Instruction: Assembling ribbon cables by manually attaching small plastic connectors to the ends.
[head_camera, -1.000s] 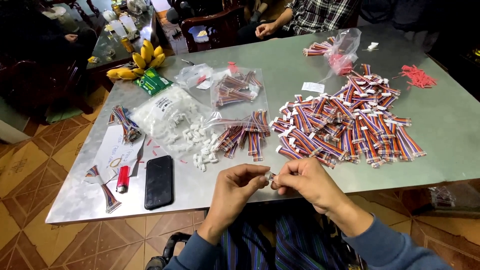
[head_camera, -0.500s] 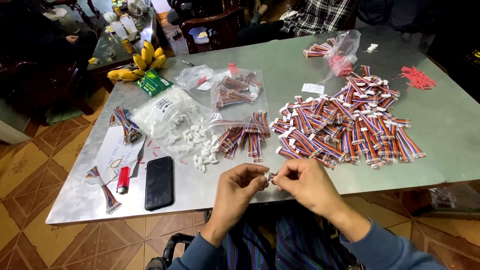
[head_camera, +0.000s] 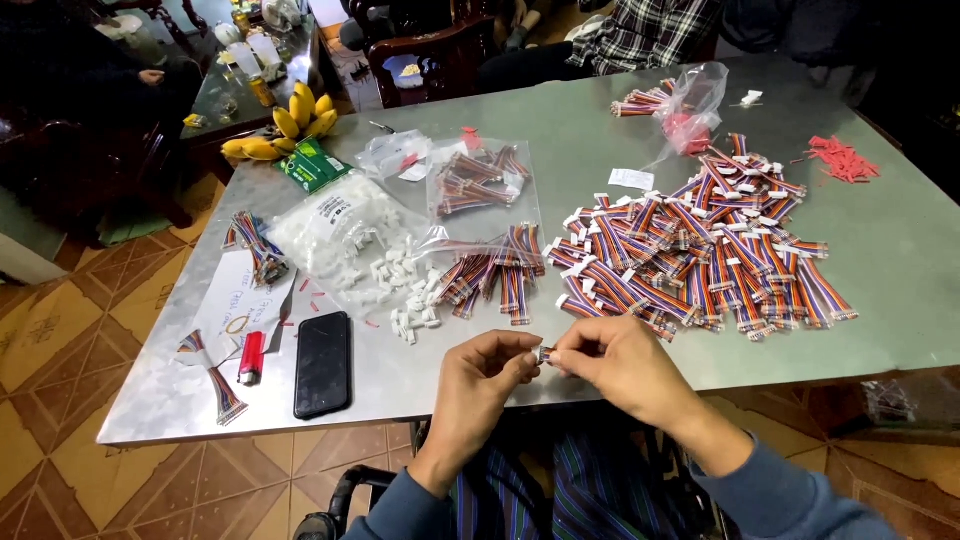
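— Where's the small white connector (head_camera: 543, 354)?
— At the near desk (head_camera: 600, 140) edge, pinched between the fingers of the left hand (head_camera: 482, 372) and right hand (head_camera: 622, 362).
— Around them?
— Striped cable pile (head_camera: 700, 250) far right, loose white connectors (head_camera: 385, 280) and black phone (head_camera: 322, 363) left; nothing blocks the hands.

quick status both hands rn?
Left hand: closed, fingertips pinching a small white connector.
Right hand: closed, pinching the same connector from the other side, above the table edge.
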